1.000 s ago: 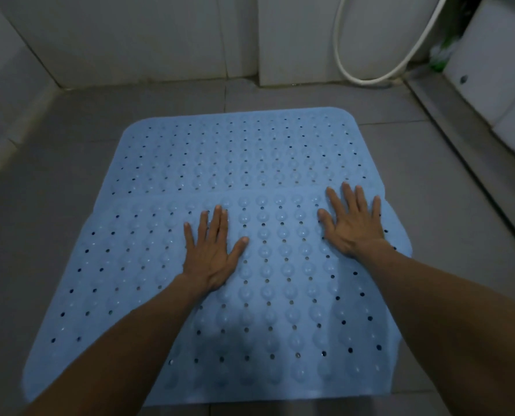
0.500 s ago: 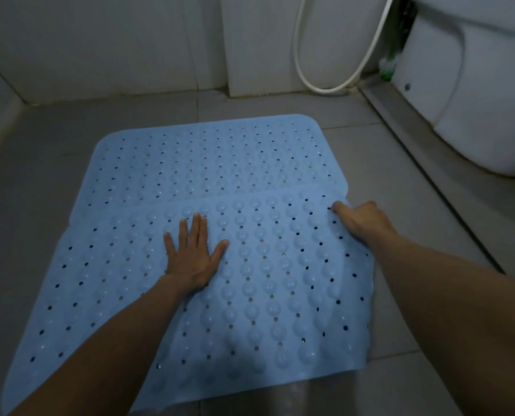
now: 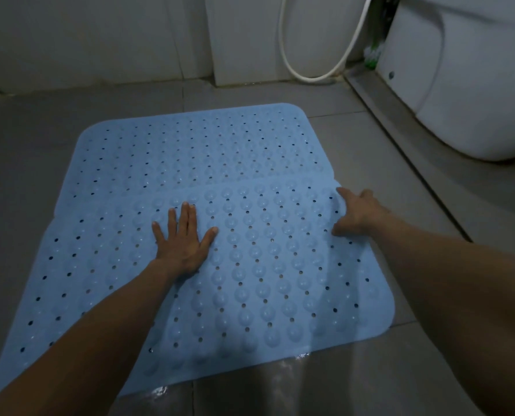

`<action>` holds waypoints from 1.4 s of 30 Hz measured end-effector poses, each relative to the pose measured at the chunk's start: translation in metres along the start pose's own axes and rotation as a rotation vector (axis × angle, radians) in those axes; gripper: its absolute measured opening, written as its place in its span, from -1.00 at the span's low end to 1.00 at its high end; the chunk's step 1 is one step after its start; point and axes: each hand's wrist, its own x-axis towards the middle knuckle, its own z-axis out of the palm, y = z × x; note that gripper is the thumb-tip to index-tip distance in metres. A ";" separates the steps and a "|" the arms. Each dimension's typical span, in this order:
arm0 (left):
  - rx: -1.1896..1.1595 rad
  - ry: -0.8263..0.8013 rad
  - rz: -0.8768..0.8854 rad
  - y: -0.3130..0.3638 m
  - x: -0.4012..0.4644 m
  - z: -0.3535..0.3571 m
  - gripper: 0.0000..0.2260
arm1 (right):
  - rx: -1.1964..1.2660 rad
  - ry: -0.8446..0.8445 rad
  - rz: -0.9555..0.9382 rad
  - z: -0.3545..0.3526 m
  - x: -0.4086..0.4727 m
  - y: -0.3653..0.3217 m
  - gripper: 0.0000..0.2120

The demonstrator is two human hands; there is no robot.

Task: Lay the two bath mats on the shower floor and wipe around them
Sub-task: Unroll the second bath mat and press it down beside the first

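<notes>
Two light-blue perforated bath mats lie on the grey tiled shower floor point(image 3: 33, 163). The far mat point(image 3: 196, 145) is flat, and the near mat point(image 3: 265, 283) overlaps its front edge. My left hand point(image 3: 182, 238) presses flat on the near mat, fingers straight and spread. At the near mat's far right corner, my right hand point(image 3: 359, 213) grips the edge, thumb on top and fingers curled over it. That corner looks slightly raised.
A white toilet point(image 3: 466, 85) stands at the right behind a metal floor strip point(image 3: 400, 139). A white hose point(image 3: 310, 75) loops down the back wall, beside something green point(image 3: 371, 57). The floor in front of the near mat point(image 3: 280, 376) is wet.
My right hand went from lying flat on the near mat to gripping its far right corner. The left hand has stayed flat on the mat. The view has swung right, showing the toilet.
</notes>
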 end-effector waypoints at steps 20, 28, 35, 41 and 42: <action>-0.017 0.229 0.039 0.011 -0.044 0.034 -0.32 | -0.101 0.264 -0.257 0.117 -0.050 -0.033 -0.33; -0.003 0.195 0.098 0.003 -0.064 0.030 -0.31 | -0.037 0.410 -0.291 0.111 -0.065 -0.041 -0.31; -0.024 0.215 -0.073 -0.034 -0.055 0.036 -0.34 | -0.062 0.256 -0.209 0.120 -0.042 -0.060 -0.28; -0.020 0.249 -0.080 -0.034 -0.053 0.038 -0.33 | -0.093 0.260 -0.193 0.123 -0.038 -0.063 -0.31; -0.017 0.250 -0.081 -0.034 -0.053 0.037 -0.34 | -0.092 0.260 -0.194 0.122 -0.038 -0.064 -0.31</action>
